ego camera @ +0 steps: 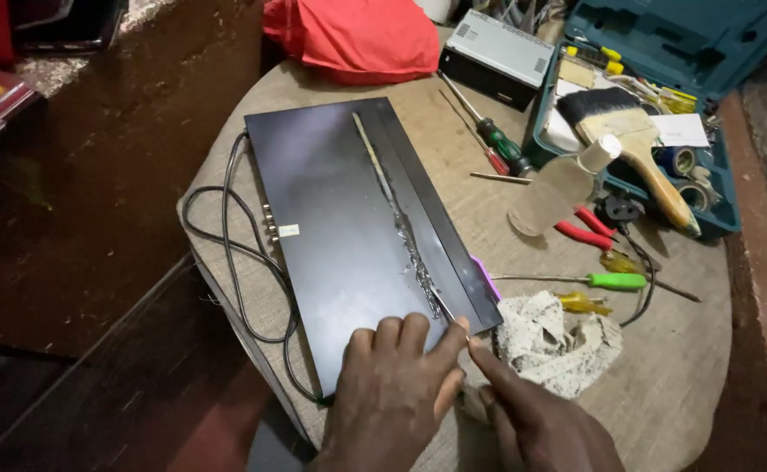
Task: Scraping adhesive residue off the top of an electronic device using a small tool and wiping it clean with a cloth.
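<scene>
A flat black box [348, 236] lies lengthwise on the round cloth-covered worktop [663, 376], its black cable [230, 262] looping off the left edge. A thin strip of silvery foil [405, 232] runs down the box's top toward its near right corner. The left hand [392, 393] rests palm down on that near corner, fingers spread flat and holding nothing, its forefinger touching the lower end of the strip. The right hand [532, 415] comes in just beside it, forefinger stretched to meet the left forefinger at the strip's end; whether its grip pinches the strip I cannot tell. A crumpled pale rag [558, 336] lies just right of the hands. Farther right are a green-handled screwdriver [593, 281], red-handled pliers [583, 229], a clear plastic bottle [563, 185], and an open teal tool case [720, 218] holding a paintbrush [633, 140]. A red cloth [357, 37] sits at the far edge.
</scene>
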